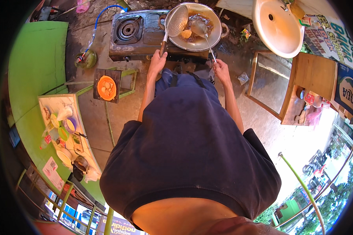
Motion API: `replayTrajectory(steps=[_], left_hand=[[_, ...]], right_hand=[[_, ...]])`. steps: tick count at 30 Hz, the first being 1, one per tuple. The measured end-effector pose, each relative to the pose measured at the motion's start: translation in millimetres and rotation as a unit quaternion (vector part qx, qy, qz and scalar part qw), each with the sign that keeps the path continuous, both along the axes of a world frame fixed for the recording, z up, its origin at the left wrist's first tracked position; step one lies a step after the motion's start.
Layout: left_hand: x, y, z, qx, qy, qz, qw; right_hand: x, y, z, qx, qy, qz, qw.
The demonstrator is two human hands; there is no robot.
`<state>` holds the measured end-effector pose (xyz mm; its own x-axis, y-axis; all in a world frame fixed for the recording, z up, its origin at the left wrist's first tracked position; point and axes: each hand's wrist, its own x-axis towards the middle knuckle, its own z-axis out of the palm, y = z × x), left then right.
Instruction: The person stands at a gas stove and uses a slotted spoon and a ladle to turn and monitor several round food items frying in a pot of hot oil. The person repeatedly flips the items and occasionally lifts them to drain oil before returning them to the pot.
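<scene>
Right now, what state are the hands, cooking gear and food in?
left hand: grip closed on the skimmer
right hand: grip closed on the metal utensil
skimmer: held over the pan's left side
metal utensil: tilted, its head inside the pan
pan: upright, holding brown liquid
golden food piece: in the pan
left burner: no flame visible
orange bowl: upright, holding food pieces

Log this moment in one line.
Left hand: holds skimmer | right hand: holds metal utensil | pan: on stove, food piece inside
</scene>
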<state>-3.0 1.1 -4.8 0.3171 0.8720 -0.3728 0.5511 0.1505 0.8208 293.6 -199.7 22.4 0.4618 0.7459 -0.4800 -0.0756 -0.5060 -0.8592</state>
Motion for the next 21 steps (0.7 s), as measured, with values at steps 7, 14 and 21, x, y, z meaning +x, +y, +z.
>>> replayTrajectory(steps=[7,14,21], left_hand=[[2,1,3,-0.05,-0.017,-0.008,0.999],[-4,-3,-2,-0.062,-0.031,-0.004,0.998],[-5,-3,2,-0.069,-0.033,-0.004,0.997]], right_hand=[[10,0,-9,0.013,-0.152,-0.023,0.988],[36,30,-35,-0.024,-0.205,-0.028,0.978],[39,66,-30,-0.085,-0.085,-0.005,0.993]])
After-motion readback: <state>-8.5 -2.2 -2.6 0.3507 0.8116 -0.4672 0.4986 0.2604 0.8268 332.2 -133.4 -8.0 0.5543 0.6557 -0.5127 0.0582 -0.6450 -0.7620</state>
